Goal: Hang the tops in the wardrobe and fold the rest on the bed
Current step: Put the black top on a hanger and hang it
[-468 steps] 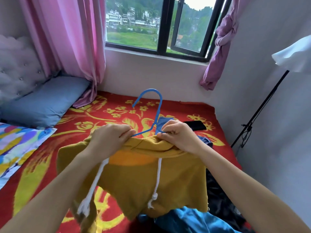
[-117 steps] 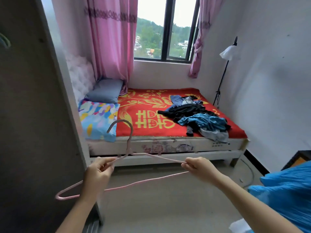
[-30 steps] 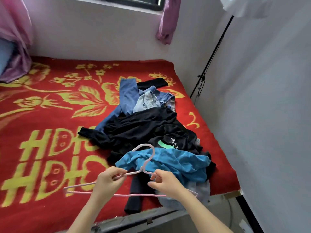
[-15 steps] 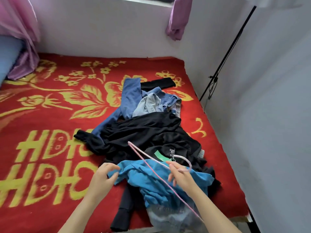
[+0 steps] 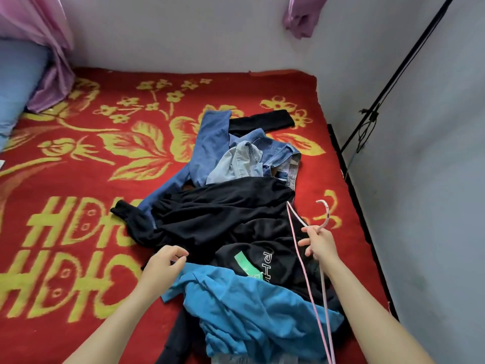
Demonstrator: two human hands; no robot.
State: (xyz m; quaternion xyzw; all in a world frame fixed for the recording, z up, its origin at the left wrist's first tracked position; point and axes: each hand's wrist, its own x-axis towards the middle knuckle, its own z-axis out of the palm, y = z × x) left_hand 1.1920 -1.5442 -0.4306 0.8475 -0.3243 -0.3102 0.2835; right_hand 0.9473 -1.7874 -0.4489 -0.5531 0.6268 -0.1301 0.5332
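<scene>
Black clothes [image 5: 223, 214] behind blue top [image 5: 249, 306], pink hanger [image 5: 327, 214]

Hands, two: left hand [image 5: 165, 264], right hand [image 5: 319, 244]. Pink hanger [image 5: 327, 213], one. Bright blue top [image 5: 249, 311], one. Black sweatshirt [image 5: 278, 248] with white lettering, one. Large black garment [image 5: 215, 214], one. Black strip [image 5: 265, 122] at the far end of the heap, one; whether it is a separate item or a sleeve cannot be told. Denim pieces, two: dark blue denim [image 5: 210, 143], one; pale denim [image 5: 241, 161], one. The full count of the heap is uncertain, as layers hide one another. Red bed blanket [image 5: 78, 179] with yellow pattern, one. Blue pillow [image 5: 15, 82], one. Curtains, two: pink curtain [image 5: 39, 22], left; knotted mauve curtain [image 5: 301, 14], right. Black stand pole [image 5: 393, 80], one.
</scene>
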